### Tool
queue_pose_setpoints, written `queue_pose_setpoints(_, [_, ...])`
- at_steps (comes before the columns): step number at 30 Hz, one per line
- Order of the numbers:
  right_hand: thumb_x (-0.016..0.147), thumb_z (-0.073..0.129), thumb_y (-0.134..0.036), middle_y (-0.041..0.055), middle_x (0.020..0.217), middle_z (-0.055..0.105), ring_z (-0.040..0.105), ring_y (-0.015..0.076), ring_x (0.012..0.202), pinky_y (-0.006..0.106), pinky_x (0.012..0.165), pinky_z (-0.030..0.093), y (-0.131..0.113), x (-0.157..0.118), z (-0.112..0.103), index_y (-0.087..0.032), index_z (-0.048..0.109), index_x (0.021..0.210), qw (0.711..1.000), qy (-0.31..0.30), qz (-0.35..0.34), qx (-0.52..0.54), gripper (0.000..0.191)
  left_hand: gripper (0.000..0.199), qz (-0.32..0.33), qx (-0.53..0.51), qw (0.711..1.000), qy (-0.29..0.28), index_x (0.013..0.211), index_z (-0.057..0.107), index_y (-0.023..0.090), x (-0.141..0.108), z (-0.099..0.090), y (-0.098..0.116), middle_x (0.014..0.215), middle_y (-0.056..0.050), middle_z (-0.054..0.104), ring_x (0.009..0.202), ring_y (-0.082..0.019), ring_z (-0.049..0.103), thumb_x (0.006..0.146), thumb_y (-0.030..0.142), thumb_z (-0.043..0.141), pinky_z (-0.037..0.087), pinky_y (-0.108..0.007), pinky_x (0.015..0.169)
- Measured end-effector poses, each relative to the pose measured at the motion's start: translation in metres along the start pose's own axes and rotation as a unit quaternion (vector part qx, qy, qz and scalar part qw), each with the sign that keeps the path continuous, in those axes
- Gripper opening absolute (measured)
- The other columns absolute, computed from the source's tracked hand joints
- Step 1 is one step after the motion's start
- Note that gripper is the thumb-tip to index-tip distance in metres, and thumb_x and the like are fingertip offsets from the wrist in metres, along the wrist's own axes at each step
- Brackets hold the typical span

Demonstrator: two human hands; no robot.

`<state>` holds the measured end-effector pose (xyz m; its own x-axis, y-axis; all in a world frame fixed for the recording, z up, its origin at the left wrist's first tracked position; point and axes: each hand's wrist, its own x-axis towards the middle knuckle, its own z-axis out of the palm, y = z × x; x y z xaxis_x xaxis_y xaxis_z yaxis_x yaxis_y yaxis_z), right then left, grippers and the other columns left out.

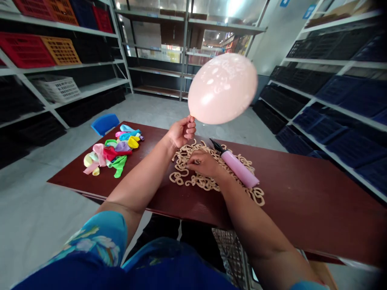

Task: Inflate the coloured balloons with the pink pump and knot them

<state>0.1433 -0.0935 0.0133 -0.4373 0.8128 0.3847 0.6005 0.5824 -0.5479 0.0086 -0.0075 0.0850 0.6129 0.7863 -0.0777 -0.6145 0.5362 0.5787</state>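
Balloon (223,88), pale pink, inflated: white printed lettering, not legible; held up above the table (302,185). Left hand (183,132): thumb and fingers clamped on the balloon's neck. Right hand (203,163): fingers bent, low over curled tan strands (207,184); whether it grips one, cannot tell. Hand pump (240,169), pink with black nozzle: lying on the strands. Uninflated balloons (115,153), assorted colours: heaped at table's left. Wall signs (308,11), blue: markings too small to read. Crates, shelved left: red crate (27,50), orange crate (60,50), white crate (59,88); shelved right: dark crates (320,52). Crate contents: cannot be made out.
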Motion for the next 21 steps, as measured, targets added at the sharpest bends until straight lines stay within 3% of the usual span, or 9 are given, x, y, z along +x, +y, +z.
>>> queue_pose_setpoints(4, [0.073,0.060,-0.031,0.0001,0.077,0.060,0.051,0.0164,0.084,0.036,0.083,0.035,-0.012,0.001,0.012,-0.021,0.065,0.070,0.980,-0.064,-0.006,-0.190,0.011,0.012,0.046,-0.021,0.999,0.001,0.073,0.047,0.014,-0.008,-0.029,-0.004,0.054,0.004,0.035,0.039,-0.004,0.032,0.083,0.020,0.049,0.018,-0.013,0.032])
queue_pose_setpoints(6, [0.073,0.058,-0.024,0.0005,0.076,0.059,0.051,0.0158,0.081,0.034,0.080,0.036,-0.013,0.002,0.015,-0.020,0.063,0.068,0.973,-0.090,0.004,-0.213,0.009,0.012,0.057,-0.024,0.998,-0.002,0.072,0.047,0.014,-0.006,-0.048,-0.010,0.054,0.004,0.037,0.040,-0.004,0.033,0.083,0.019,0.047,0.020,-0.013,0.032])
queue_pose_setpoints(9, [0.075,0.052,-0.020,0.0001,0.074,0.058,0.050,0.0131,0.076,0.030,0.076,0.038,-0.011,0.002,0.011,-0.019,0.060,0.066,0.987,-0.098,0.008,-0.126,0.011,0.013,0.058,-0.025,0.998,0.005,0.071,0.046,0.014,-0.001,-0.068,-0.014,0.055,0.003,0.038,0.041,-0.004,0.035,0.083,0.018,0.047,0.022,-0.013,0.033])
queue_pose_setpoints(12, [0.079,0.050,-0.028,0.0004,0.079,0.058,0.050,0.0115,0.074,0.027,0.071,0.040,-0.004,0.002,0.001,-0.019,0.058,0.074,0.996,0.009,0.062,0.057,0.013,0.012,0.053,-0.022,0.998,0.009,0.072,0.046,0.014,0.001,-0.072,-0.014,0.055,0.003,0.037,0.041,-0.004,0.035,0.082,0.018,0.047,0.021,-0.013,0.032])
queue_pose_setpoints(14, [0.078,0.052,-0.032,0.0003,0.087,0.059,0.048,0.0086,0.065,0.024,0.060,0.040,0.000,0.002,-0.005,-0.020,0.056,0.076,0.966,0.096,0.115,0.209,0.013,0.012,0.040,-0.014,0.999,0.011,0.072,0.047,0.013,0.000,-0.068,-0.014,0.055,0.004,0.036,0.039,-0.003,0.033,0.082,0.019,0.048,0.018,-0.012,0.032])
queue_pose_setpoints(16, [0.074,0.055,-0.031,-0.0002,0.094,0.059,0.044,0.0056,0.055,0.020,0.047,0.035,0.004,0.002,-0.009,-0.020,0.053,0.072,0.909,0.157,0.156,0.353,0.012,0.012,0.018,-0.002,1.000,0.010,0.072,0.047,0.013,-0.001,-0.063,-0.016,0.055,0.004,0.035,0.038,-0.003,0.031,0.081,0.020,0.050,0.016,-0.012,0.031])
queue_pose_setpoints(19, [0.070,0.054,-0.027,-0.0001,0.101,0.059,0.040,0.0041,0.048,0.020,0.039,0.031,0.007,0.002,-0.015,-0.019,0.046,0.063,0.820,0.203,0.173,0.507,0.013,0.013,-0.008,0.020,1.000,-0.002,0.071,0.046,0.013,-0.003,-0.058,-0.022,0.054,0.005,0.034,0.037,-0.002,0.028,0.080,0.021,0.052,0.013,-0.011,0.030])
queue_pose_setpoints(21, [0.070,0.050,-0.027,0.0003,0.100,0.061,0.042,0.0050,0.049,0.021,0.041,0.036,0.008,0.001,-0.021,-0.019,0.045,0.062,0.777,0.222,0.168,0.564,0.012,0.013,-0.015,0.028,0.999,-0.014,0.071,0.046,0.013,-0.003,-0.056,-0.025,0.054,0.005,0.033,0.037,-0.002,0.028,0.080,0.022,0.052,0.013,-0.011,0.030])
